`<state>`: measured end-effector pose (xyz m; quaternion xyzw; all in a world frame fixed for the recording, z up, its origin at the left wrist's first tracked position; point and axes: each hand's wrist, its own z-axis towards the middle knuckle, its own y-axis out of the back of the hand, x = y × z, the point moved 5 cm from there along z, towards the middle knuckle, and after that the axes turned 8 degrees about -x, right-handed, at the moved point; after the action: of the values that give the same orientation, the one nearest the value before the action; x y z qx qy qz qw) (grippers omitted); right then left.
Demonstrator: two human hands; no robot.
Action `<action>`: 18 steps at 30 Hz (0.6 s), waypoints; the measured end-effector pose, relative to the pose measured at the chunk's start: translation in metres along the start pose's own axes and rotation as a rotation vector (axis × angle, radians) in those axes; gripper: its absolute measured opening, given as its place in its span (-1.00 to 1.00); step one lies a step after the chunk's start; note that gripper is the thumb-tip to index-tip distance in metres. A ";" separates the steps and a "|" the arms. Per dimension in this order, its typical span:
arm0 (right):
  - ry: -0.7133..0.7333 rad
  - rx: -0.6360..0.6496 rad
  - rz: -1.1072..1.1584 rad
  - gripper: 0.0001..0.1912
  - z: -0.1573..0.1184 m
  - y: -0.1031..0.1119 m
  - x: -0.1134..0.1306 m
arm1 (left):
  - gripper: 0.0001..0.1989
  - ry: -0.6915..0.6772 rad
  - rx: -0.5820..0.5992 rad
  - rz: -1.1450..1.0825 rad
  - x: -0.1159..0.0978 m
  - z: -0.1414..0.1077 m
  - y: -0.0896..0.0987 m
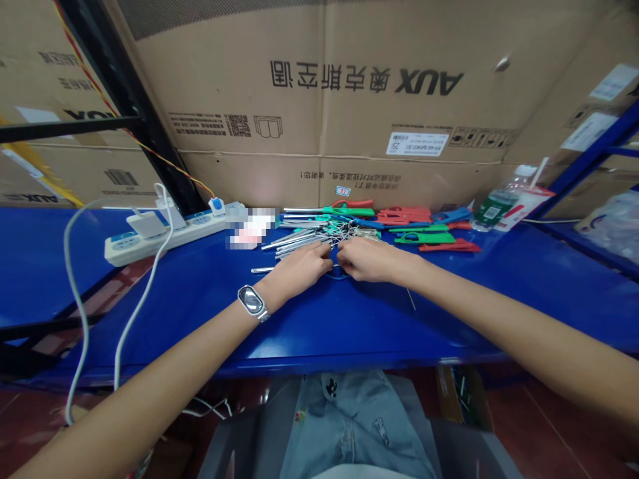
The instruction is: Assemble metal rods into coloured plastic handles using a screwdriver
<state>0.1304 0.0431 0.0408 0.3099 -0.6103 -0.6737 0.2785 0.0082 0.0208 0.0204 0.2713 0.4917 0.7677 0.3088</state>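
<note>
My left hand [308,267], with a watch on its wrist, is closed over a thin metal tube [261,270] whose end sticks out to its left. Close beside it, the fingers of my right hand [363,258] are pinched together; what is between them is hidden. A thin wire [412,299] shows below my right forearm. Just beyond the hands lies a pile of metal tubes [299,243] with tangled thin wires [344,229]. Behind and to the right are long lighter-like pieces with green handles [426,237], red handles [404,215] and blue handles [452,215].
A white power strip [164,233] with chargers and cables lies on the left of the blue table [309,326]. At the right back stand a green-labelled bottle [494,203] and a white-and-red cup [524,207]. A large cardboard sheet [224,73] walls off the back.
</note>
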 end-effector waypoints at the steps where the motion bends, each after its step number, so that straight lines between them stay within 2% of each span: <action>1: -0.009 -0.001 -0.010 -0.77 -0.001 0.000 0.001 | -0.64 -0.008 0.004 0.016 0.000 -0.001 -0.001; 9: 0.022 0.002 -0.060 -0.72 -0.011 0.001 0.011 | -0.67 -0.063 0.039 -0.005 0.005 -0.018 -0.003; 13: 0.078 -0.068 -0.082 -0.74 -0.025 0.000 0.015 | -0.60 -0.070 0.034 0.011 0.006 -0.023 -0.004; 18: 0.071 -0.193 -0.138 -0.50 -0.041 -0.010 0.020 | -0.60 -0.037 0.021 0.066 0.002 -0.022 -0.001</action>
<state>0.1478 0.0022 0.0272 0.3465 -0.5095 -0.7355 0.2818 -0.0083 0.0097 0.0118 0.3048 0.4848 0.7669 0.2896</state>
